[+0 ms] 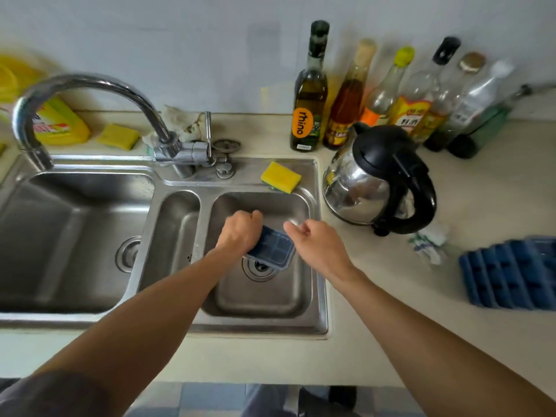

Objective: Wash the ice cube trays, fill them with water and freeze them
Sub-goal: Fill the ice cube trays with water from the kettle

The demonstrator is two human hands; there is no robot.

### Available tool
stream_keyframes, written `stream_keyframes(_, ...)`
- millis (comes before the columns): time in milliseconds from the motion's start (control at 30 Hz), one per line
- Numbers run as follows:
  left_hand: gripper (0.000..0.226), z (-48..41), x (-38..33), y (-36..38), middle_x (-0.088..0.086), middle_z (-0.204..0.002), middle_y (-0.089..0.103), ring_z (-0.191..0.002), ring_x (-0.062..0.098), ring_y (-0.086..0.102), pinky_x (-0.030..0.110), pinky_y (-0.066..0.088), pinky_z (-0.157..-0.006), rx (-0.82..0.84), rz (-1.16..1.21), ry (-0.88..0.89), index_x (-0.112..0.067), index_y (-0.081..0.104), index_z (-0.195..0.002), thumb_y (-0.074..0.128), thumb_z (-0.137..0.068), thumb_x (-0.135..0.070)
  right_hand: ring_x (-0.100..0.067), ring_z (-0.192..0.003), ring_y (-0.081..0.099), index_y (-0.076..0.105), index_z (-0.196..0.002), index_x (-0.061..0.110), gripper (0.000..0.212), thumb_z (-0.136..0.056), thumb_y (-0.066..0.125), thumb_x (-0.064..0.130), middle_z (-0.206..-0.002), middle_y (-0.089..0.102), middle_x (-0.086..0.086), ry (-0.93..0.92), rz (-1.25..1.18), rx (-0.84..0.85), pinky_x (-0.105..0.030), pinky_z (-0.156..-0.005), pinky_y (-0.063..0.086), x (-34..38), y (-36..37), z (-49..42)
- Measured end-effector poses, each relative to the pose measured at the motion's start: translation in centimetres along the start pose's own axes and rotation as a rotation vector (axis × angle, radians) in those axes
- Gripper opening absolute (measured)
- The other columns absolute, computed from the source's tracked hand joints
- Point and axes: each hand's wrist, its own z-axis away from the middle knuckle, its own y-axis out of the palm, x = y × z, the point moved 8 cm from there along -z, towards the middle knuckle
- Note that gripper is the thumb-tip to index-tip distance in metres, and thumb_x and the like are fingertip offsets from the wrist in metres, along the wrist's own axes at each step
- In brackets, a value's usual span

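Note:
My left hand (239, 231) grips a small dark blue ice cube tray (272, 248) by its left end, holding it tilted above the drain of the right sink basin (298, 206). My right hand (313, 240) hovers just right of the tray with loosely curled fingers and holds nothing. More blue ice cube trays (511, 273) lie stacked on the counter at the right edge. A yellow sponge (281, 176) rests on the sink rim behind the basin. The chrome tap (90, 85) arches toward the left basin.
A steel kettle with a black handle (382, 183) stands right of the sink. Several oil and sauce bottles (310, 94) line the wall behind it. A yellow detergent bottle (61, 124) and another sponge (118, 136) sit back left. The large left basin (75, 236) lies beside a narrow middle one.

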Motion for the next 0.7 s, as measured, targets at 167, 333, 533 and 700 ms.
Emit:
stream_keyframes(167, 0.035, 3.6, -4.3, -2.1, 0.017, -0.095, 0.062, -0.078, 0.029, 0.059, 0.036, 0.041, -0.073, 0.011, -0.041, 0.088, -0.008, 0.057, -0.078, 0.039, -0.099, -0.030, -0.023, -0.062, 0.061, 0.050, -0.063, 0.016, 0.058, -0.103, 0.032, 0.056, -0.065, 0.058, -0.005, 0.009, 0.143, 0.121, -0.032, -0.061, 0.042, 2.9, -1.4, 0.6)
stream_keyframes(333, 0.039, 5.7, -7.2, -4.6, 0.012, -0.082, 0.059, -0.069, 0.025, 0.056, 0.031, 0.039, -0.056, -0.003, -0.070, 0.167, -0.010, 0.049, -0.069, 0.037, -0.101, -0.027, -0.011, -0.033, 0.056, 0.053, -0.078, 0.014, 0.051, -0.103, 0.032, 0.052, -0.057, 0.061, -0.005, 0.063, 0.038, 0.195, -0.019, -0.035, 0.039, 4.9, -2.9, 1.5)
stream_keyframes(533, 0.038, 6.4, -8.7, -6.2, 0.010, -0.076, 0.058, -0.064, 0.021, 0.057, 0.025, 0.044, -0.045, 0.015, -0.113, 0.258, -0.013, 0.050, -0.068, 0.038, -0.102, -0.023, -0.033, -0.084, 0.063, 0.050, -0.114, 0.008, 0.030, -0.109, 0.028, 0.027, -0.101, 0.065, -0.022, -0.049, 0.155, 0.080, -0.038, -0.063, 0.044, 7.9, -4.2, 2.2)
stream_keyframes(700, 0.040, 6.2, -8.6, -7.1, 0.018, -0.085, 0.063, -0.072, 0.026, 0.064, 0.029, 0.048, -0.057, 0.029, -0.158, 0.313, -0.008, 0.048, -0.074, 0.033, -0.107, -0.026, -0.035, -0.092, 0.068, 0.043, -0.128, 0.009, 0.025, -0.107, 0.043, 0.022, -0.105, 0.067, -0.019, -0.140, 0.304, 0.028, -0.041, -0.070, 0.053, 9.4, -3.3, 2.5)
